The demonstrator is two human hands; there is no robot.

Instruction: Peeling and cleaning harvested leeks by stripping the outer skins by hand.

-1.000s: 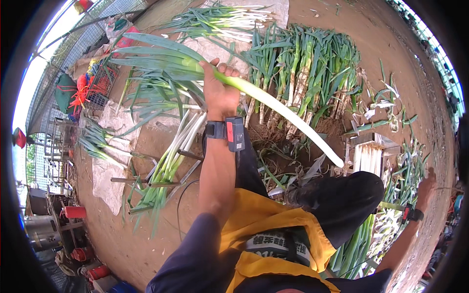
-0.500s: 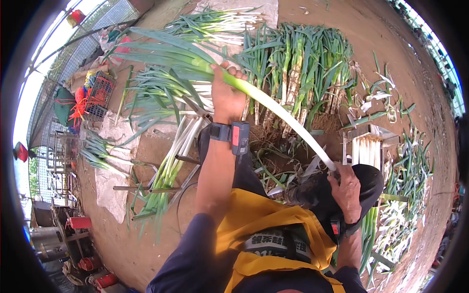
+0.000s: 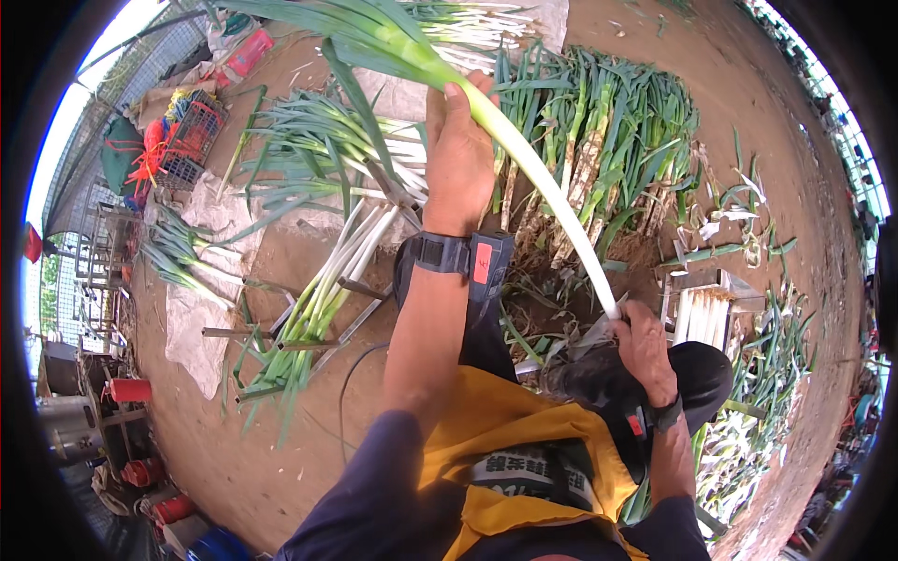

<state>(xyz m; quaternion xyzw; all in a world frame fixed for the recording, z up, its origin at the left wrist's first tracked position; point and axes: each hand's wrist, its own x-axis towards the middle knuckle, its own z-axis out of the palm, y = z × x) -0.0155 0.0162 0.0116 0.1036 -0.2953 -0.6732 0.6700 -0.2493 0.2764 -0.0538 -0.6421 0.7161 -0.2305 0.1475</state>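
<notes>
A long green onion [image 3: 554, 201] stretches diagonally between my hands, its leaves at the upper left and its white root end at the lower right. My left hand [image 3: 460, 164] is wrapped round the pale green stem just below the leaves. At the white tip, my right hand [image 3: 644, 348] has its fingers bent and pinched on the end, above my knee. Leaf tips run out past the picture's top edge. Beyond the stem stands a thick bundle of untrimmed green onions [image 3: 617, 131] with soil and brown skins on it.
Peeled green onions [image 3: 323, 271] lie across a metal rack [image 3: 313, 344] at left. More bunches [image 3: 318, 140] rest on pale sheeting [image 3: 201, 327]. At right are a box of white stalks [image 3: 703, 316] and a heap of leaf scraps [image 3: 772, 393]. A basket [image 3: 195, 140] stands far left.
The green onion is raised, its leaves now crossing the top edge. My left hand has moved up and slightly right; my right hand has moved a little left and up, still at the white end.
</notes>
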